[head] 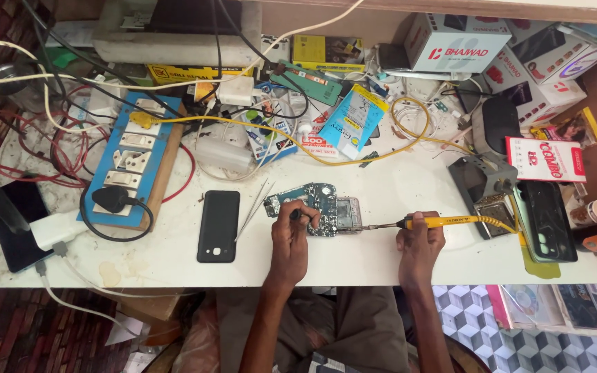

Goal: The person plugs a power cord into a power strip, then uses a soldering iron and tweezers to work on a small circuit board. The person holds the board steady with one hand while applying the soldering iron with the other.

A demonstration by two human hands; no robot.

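A blue-green circuit board (310, 197) lies on the white worktable (395, 259), near the middle. My left hand (293, 231) rests over its lower edge and pinches a small dark tool against it. My right hand (419, 242) grips a yellow soldering iron (443, 222), whose metal tip points left and touches the board's right end. A yellow cord runs from the iron to the right.
A black phone (218, 225) lies face down to the left of the board, with tweezers (255, 206) beside it. A blue socket board (131, 162) with a black plug sits at the left. Boxes, packets and tangled cables crowd the back. A soldering stand (481, 186) and dark phone (546, 221) are right.
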